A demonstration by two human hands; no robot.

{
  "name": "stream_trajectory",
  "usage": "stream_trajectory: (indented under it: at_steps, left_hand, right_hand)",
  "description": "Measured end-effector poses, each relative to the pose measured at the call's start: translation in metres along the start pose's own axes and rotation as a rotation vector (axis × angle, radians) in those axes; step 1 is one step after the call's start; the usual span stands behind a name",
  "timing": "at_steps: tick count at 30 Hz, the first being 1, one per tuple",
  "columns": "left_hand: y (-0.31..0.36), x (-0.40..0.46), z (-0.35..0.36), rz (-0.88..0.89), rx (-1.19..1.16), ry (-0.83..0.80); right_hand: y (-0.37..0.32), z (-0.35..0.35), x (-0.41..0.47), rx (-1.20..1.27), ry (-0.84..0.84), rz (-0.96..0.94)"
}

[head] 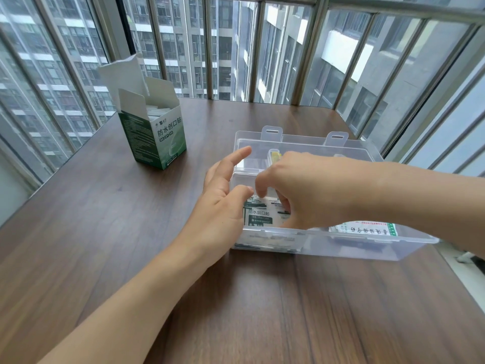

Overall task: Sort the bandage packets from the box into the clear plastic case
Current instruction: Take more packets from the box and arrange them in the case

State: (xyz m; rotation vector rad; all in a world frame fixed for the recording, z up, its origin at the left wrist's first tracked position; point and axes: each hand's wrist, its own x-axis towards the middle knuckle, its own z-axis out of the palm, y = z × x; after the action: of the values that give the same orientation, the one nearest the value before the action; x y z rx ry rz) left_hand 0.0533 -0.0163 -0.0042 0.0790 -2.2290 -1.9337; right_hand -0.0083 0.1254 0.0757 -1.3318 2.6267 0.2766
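The clear plastic case (328,248) stood open on the dark wood worktop (131,258), right of centre, with its two latch tabs at the far rim. The green-and-white bandage box (157,137) stood upright on the worktop, well apart from the case to the far left, its top flaps raised; white packet edges showed inside its mouth.

Bandage packets (259,214) with green print lay in the near-left compartment of the case. A second printed packet (367,228) with red and green markings lay in the near-right part of the case. A small yellow item (275,156) sat in a far compartment; its nature could not be determined.

The left hand (223,203) lay at the left wall of the case, fingers straight and spread, the index finger extended over the rim and the thumb reaching over the packets. The right hand (294,190) reached down into the near-left compartment with its fingers curled downward toward the packets. Whether those fingers pinched a packet could not be told, because the back of the hand hid the fingertips.

Behind the worktop, a metal window railing (262,48) fronted tall buildings.
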Motion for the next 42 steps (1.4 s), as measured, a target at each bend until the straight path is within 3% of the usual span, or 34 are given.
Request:
stream_trajectory:
  at_steps: [5,15,25,34,42]
  left_hand:
    - [0.001,0.0,0.001,0.009,0.016,0.004]
    - [0.004,-0.003,0.0,-0.015,0.017,-0.01]
    - [0.003,-0.002,0.001,-0.022,0.011,-0.007]
    - [0.001,-0.001,0.002,-0.008,0.003,0.014]
    - [0.004,-0.001,0.001,-0.007,0.004,0.027]
  right_hand:
    - [-0.001,-0.001,0.001,-0.04,-0.004,-0.041]
    - [0.015,-0.004,-0.002,0.045,0.101,-0.053]
    - [0.017,0.0,-0.001,0.178,0.09,-0.09]
    - [0.009,0.011,0.003,-0.064,0.045,-0.179]
    - [0.009,0.01,0.0,-0.108,0.175,-0.212]
